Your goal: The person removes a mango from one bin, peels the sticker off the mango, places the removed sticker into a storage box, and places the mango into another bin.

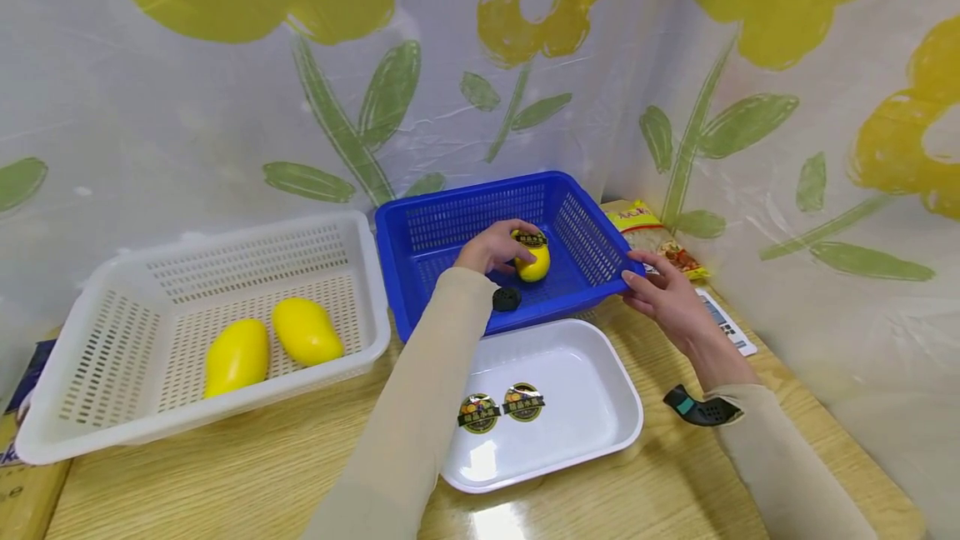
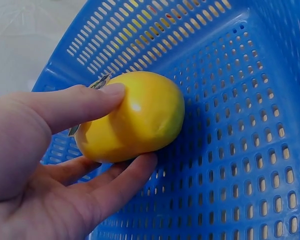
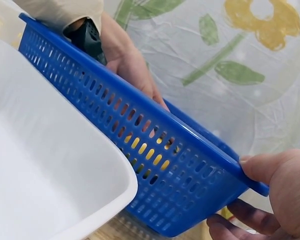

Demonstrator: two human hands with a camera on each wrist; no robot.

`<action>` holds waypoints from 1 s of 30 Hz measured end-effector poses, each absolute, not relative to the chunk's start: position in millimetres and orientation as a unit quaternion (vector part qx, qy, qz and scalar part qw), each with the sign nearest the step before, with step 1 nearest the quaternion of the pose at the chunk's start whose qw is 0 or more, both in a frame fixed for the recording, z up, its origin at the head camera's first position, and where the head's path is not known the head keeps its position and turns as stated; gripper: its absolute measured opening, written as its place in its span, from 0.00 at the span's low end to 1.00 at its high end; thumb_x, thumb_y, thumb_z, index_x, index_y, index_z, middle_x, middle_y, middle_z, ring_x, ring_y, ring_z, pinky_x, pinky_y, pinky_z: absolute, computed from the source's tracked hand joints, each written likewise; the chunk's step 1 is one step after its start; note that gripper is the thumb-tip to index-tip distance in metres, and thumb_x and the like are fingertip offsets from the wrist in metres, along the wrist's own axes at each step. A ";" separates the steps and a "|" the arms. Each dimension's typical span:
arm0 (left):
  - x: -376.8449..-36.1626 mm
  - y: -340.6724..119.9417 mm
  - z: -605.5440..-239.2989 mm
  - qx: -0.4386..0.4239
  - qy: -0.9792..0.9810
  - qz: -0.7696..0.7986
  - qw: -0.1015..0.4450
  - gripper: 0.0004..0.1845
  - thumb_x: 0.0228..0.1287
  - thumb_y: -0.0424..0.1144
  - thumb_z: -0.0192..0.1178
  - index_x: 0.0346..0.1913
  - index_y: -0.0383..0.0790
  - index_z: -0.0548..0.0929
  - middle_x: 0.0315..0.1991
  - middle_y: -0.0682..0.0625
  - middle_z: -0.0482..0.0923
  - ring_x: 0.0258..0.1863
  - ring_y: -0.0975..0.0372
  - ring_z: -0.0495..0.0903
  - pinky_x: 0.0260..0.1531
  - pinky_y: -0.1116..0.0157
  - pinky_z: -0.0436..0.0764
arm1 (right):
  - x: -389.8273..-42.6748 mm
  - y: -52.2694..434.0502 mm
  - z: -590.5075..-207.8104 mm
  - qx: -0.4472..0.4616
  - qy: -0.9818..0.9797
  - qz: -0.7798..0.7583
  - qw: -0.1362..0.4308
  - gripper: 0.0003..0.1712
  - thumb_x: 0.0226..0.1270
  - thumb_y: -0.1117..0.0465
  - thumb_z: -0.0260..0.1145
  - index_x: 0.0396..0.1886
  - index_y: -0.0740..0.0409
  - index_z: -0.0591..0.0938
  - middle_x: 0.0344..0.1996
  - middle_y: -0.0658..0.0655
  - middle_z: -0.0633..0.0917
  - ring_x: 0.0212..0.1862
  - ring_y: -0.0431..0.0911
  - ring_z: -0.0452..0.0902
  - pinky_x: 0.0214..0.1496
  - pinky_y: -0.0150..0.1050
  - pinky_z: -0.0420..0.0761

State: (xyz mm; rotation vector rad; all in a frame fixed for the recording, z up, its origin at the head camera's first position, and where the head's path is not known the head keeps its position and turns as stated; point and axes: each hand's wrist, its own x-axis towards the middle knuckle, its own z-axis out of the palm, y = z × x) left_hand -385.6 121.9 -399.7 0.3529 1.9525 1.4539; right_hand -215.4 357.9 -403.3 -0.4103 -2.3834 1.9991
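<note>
A yellow mango with a dark sticker lies inside the blue perforated basket. My left hand reaches into the basket and grips the mango between thumb and fingers. My right hand pinches the basket's near right corner by its rim, thumb on top. The basket's near side rests over the far edge of a white tray. Two round dark stickers lie in that tray.
A white perforated basket at the left holds two more yellow mangoes. A snack packet and a paper slip lie behind the right hand. Flower-print plastic sheeting walls the wooden table at the back and right.
</note>
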 end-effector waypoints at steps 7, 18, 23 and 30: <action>-385.3 117.4 -396.4 0.128 0.753 0.559 0.322 0.30 0.63 0.25 0.62 0.67 0.44 0.72 0.68 0.41 0.62 0.62 0.48 0.70 0.60 0.51 0.73 | -219.8 356.1 -404.3 -0.123 -0.761 0.637 -0.003 0.33 0.72 0.49 0.60 0.71 0.52 0.62 0.58 0.64 0.70 0.51 0.47 0.80 0.60 0.45 0.74; -396.4 97.3 -369.0 0.145 0.717 0.619 0.285 0.29 0.63 0.26 0.63 0.67 0.46 0.73 0.66 0.42 0.64 0.61 0.49 0.71 0.59 0.50 0.74 | -237.8 352.7 -401.4 -0.104 -0.768 0.632 -0.014 0.33 0.72 0.49 0.60 0.72 0.53 0.61 0.56 0.62 0.70 0.47 0.43 0.81 0.56 0.40 0.77; -394.3 82.9 -349.3 0.173 0.717 0.624 0.260 0.29 0.63 0.27 0.64 0.66 0.47 0.73 0.64 0.43 0.63 0.57 0.49 0.73 0.58 0.51 0.75 | -246.5 355.8 -402.3 -0.096 -0.758 0.645 -0.018 0.34 0.72 0.51 0.61 0.71 0.53 0.61 0.53 0.59 0.71 0.48 0.43 0.81 0.56 0.38 0.78; -378.8 59.2 -328.9 0.209 0.707 0.629 0.247 0.28 0.62 0.27 0.65 0.65 0.48 0.74 0.61 0.44 0.64 0.55 0.50 0.75 0.53 0.55 0.79 | -251.5 363.7 -403.3 -0.089 -0.749 0.656 -0.027 0.34 0.72 0.52 0.61 0.72 0.54 0.60 0.54 0.61 0.69 0.46 0.41 0.82 0.53 0.35 0.79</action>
